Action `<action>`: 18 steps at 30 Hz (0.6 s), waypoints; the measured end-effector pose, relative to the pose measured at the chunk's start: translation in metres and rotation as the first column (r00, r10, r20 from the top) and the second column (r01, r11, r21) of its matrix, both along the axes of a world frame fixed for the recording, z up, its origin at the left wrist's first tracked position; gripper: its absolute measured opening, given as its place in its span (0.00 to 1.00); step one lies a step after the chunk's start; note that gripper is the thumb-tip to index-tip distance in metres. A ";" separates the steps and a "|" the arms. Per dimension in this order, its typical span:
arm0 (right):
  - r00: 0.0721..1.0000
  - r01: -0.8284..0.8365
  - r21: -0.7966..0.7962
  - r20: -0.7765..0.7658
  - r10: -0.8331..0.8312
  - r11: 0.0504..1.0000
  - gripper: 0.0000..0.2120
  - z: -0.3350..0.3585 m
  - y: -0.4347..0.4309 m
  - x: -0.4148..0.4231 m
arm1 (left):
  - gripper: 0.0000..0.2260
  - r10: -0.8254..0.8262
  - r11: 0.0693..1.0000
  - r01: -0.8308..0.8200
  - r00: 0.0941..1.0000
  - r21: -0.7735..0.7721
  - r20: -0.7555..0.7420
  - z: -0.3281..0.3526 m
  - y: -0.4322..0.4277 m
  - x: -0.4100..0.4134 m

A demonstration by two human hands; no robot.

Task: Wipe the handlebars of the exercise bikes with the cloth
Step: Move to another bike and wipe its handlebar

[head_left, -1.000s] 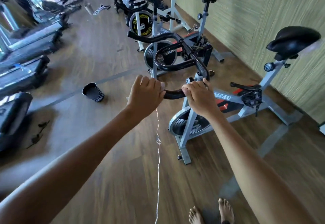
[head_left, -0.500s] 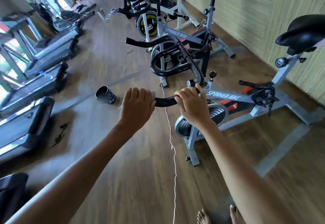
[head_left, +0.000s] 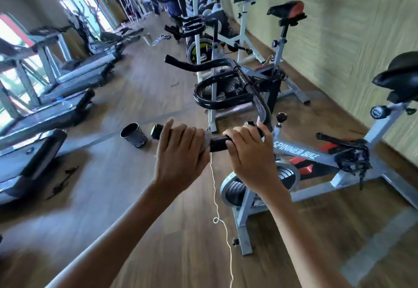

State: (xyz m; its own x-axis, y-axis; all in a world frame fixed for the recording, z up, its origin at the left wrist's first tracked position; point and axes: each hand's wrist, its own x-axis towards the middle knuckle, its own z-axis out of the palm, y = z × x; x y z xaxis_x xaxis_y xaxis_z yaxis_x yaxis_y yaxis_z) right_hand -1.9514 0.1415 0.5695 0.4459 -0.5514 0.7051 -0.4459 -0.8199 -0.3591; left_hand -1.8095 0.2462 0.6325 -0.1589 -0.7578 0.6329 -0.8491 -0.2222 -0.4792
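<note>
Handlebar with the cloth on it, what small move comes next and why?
Probably slide the left hand and cloth outward to the grip's end cap, which shows bare beyond the fingers, while the right hand steadies the handlebar.

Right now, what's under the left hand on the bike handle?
A pale cloth peeks out beneath the left hand, wrapped on the black handlebar. A white thread dangles below. The hand covers most of the cloth.

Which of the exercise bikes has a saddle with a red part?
The second bike in the row: its saddle has a red rear. The nearest bike's saddle looks all black.
</note>
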 end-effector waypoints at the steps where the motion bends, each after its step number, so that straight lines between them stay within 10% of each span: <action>1: 1.000 -0.007 -0.026 0.022 0.008 1.000 0.17 -0.003 -0.002 0.001 | 0.12 -0.014 0.998 0.015 1.000 -0.056 0.014 -0.010 -0.002 0.001; 10: 0.969 0.088 -0.256 0.247 -0.023 0.963 0.18 -0.024 -0.014 0.013 | 0.19 -0.274 0.723 0.183 0.961 -0.666 -0.033 -0.069 -0.045 0.024; 18: 0.963 0.019 -0.377 0.258 0.085 0.926 0.25 -0.028 -0.027 0.015 | 0.31 -0.748 0.414 0.170 0.623 -0.894 -0.228 -0.071 -0.063 0.014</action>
